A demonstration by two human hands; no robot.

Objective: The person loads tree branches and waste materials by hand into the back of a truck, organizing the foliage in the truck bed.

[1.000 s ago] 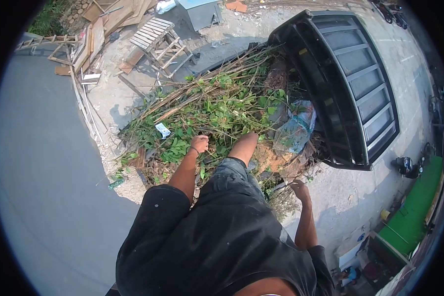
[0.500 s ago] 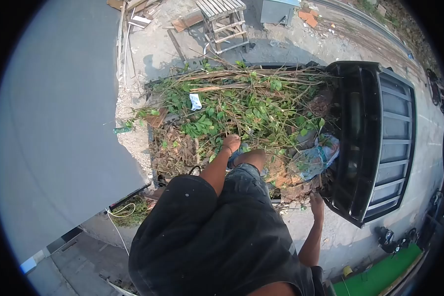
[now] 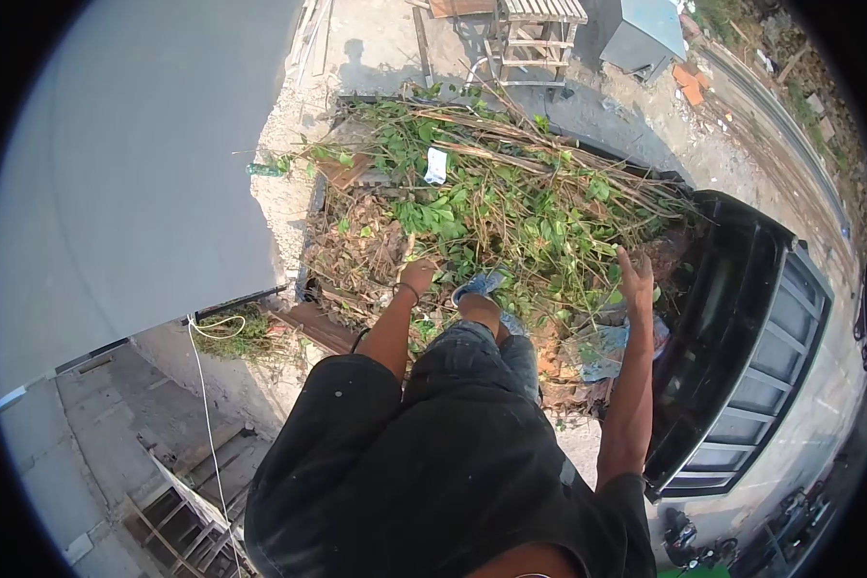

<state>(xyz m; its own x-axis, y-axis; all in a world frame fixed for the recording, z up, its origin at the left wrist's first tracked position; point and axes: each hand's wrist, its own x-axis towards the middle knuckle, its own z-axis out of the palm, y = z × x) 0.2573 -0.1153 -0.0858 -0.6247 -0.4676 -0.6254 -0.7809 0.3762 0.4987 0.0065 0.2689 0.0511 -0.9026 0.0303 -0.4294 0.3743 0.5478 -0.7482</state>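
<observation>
I stand on a truck bed heaped with cut branches [image 3: 549, 207] and dry brown leaves [image 3: 361, 236]. My left hand [image 3: 417, 275], with a dark band at its wrist, is low over the heap beside the leaves. A short pale stick [image 3: 410, 247] lies right by its knuckles; its fingers are mostly hidden from above. Stretched forward over the green branches, my right hand [image 3: 634, 276] is open, its fingers apart and nothing held. Below that forearm lies a pale blue plastic bag [image 3: 602, 352], partly covered. A blue shoe [image 3: 479, 285] is on my foot among the leaves.
The black truck cab [image 3: 718, 318] stands at the right. A white packet [image 3: 435, 166] lies on the branches. To the left is a large grey surface [image 3: 144, 173] with a broken edge. A wooden stand [image 3: 539, 43] and a grey box [image 3: 643, 40] are beyond the bed.
My right hand has risen from beside the bed's near edge to over the branches. My left hand has shifted left toward the dry leaves. The view has turned.
</observation>
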